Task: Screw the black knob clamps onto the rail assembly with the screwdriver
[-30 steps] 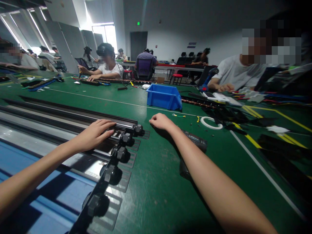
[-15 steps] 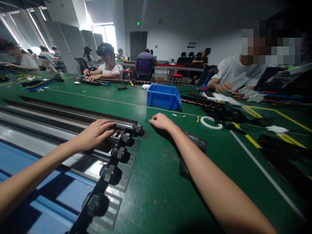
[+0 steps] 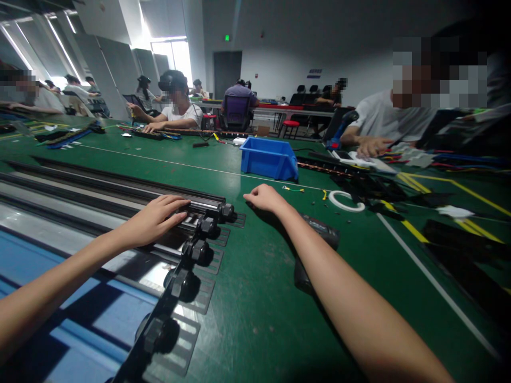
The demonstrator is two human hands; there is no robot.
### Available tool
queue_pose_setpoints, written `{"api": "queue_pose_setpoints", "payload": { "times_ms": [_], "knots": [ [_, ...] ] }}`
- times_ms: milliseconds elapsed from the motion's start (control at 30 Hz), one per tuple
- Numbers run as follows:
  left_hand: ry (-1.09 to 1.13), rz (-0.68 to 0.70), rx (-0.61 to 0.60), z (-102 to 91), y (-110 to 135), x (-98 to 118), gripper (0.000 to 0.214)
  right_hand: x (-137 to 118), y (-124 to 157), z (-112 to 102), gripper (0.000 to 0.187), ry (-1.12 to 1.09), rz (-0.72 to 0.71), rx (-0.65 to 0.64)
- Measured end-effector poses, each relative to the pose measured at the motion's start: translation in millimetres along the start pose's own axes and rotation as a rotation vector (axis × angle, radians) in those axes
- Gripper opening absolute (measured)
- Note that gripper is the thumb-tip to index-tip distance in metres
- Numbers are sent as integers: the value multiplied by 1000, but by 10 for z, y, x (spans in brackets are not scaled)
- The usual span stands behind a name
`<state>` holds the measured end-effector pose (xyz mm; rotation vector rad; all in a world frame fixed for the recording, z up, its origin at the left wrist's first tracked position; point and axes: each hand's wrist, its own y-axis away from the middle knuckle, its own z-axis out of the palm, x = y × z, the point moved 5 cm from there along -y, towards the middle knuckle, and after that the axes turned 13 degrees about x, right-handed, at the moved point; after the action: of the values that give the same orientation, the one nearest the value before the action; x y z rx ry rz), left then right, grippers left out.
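Note:
My left hand (image 3: 162, 221) lies palm down with its fingers stretched out over the far end of a row of long dark metal rails (image 3: 131, 199). Black hex-shaped fittings that look like cable glands (image 3: 158, 332) line the rail ends, with slotted grey plates (image 3: 181, 346) beside them. Just past the farthest fitting, my right hand (image 3: 265, 199) rests on the green table (image 3: 247, 308) with its fingers curled in. Whatever the curled fingers may hold is hidden. Partly covered by my right forearm is a black power tool (image 3: 324, 231), lying on its side.
Beyond my right hand stands a blue bin (image 3: 268, 158). A white ring (image 3: 345, 201), a small yellow-green wire (image 3: 293, 189) and dark scraps lie right of it. Co-workers sit across the table; one at the right has hands (image 3: 373, 146) among wires.
My two hands stay where they were. Across the table, a co-worker has lifted one hand, and the hands of the co-worker at the right have shifted.

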<state>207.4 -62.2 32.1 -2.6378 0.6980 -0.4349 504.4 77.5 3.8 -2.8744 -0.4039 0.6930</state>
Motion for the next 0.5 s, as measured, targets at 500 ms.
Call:
{"api": "queue_pose_setpoints", "payload": {
  "times_ms": [500],
  "knots": [
    [2, 5, 29, -21, 5, 4, 56, -106, 585, -876, 36, -355, -9, 529]
  ]
}}
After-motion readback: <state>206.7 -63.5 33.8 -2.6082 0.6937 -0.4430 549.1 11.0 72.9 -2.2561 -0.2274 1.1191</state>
